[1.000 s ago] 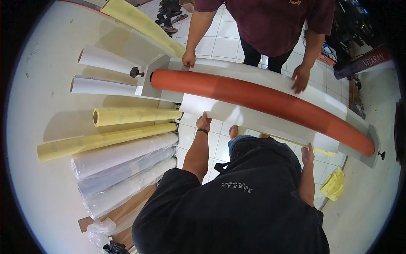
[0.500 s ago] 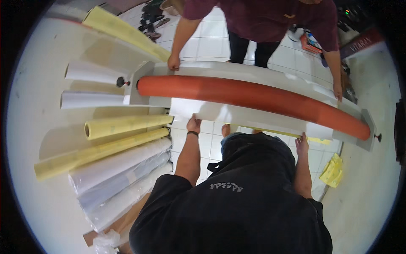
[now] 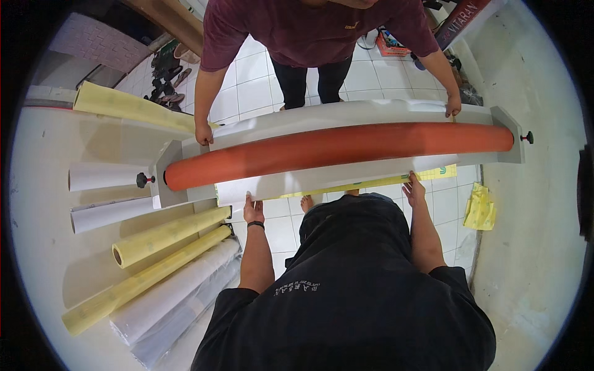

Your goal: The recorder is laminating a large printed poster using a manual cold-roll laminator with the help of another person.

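Note:
My left hand (image 3: 253, 209) grips the near edge of a white sheet (image 3: 272, 184), thumb over it. My right hand (image 3: 413, 190) holds the same edge farther right, beside a yellow printed backing strip (image 3: 445, 170). The sheet runs under a long orange roller (image 3: 337, 142), which is mounted between grey end plates (image 3: 504, 154) with black knobs (image 3: 143, 180) on a long flat frame.
A co-worker (image 3: 312, 34) faces me, both hands on the frame's far side. Paper and film rolls (image 3: 161, 238) stick out from the left wall. A crumpled yellow sheet (image 3: 479, 207) lies at right. Footwear (image 3: 170, 86) and a red box (image 3: 393, 46) sit behind.
The view has shifted and turned, so the roller now looks more level. The co-worker's hand at right has moved onto the frame's far edge. My hands still hold the sheet.

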Motion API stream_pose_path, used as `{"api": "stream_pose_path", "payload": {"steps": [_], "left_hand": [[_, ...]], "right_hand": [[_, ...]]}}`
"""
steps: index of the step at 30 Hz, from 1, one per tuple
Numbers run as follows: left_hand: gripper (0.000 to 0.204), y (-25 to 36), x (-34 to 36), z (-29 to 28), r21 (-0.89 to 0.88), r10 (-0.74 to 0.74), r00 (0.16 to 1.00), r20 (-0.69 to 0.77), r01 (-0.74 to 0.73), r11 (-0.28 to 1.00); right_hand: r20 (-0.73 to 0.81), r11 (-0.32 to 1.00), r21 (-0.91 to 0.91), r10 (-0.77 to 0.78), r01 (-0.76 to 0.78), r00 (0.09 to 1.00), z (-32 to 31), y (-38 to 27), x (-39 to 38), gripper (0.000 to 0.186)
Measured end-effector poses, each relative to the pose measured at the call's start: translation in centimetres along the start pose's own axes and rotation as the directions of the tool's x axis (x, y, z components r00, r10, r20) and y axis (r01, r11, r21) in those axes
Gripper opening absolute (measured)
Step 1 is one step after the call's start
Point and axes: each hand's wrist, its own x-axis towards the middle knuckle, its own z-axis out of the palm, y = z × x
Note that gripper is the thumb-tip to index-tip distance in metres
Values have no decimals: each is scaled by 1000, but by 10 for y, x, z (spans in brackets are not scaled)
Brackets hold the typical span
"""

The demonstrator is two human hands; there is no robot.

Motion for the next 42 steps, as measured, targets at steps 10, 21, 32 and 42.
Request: {"api": "stream_pose_path", "payload": {"steps": [10,21,32,42], "left_hand": [[38,-3,7,-10,13,21,1000,20,-21,1000],[30,-2,23,-7,43,3,1000,-17,-2,999],[34,2,8,-10,77,10,999,34,-13,997],[33,3,1,-17,2,-29,1000,12,28,1000]], "right_hand": [[3,1000,3,1,-1,1000,0,-1,-2,44],[109,991,135,-24,9,994,-4,4,12,32],[144,970,239,-81,45,986,-14,17,17,36],[16,984,177,-22,19,1000,-24,35,6,43]]}}
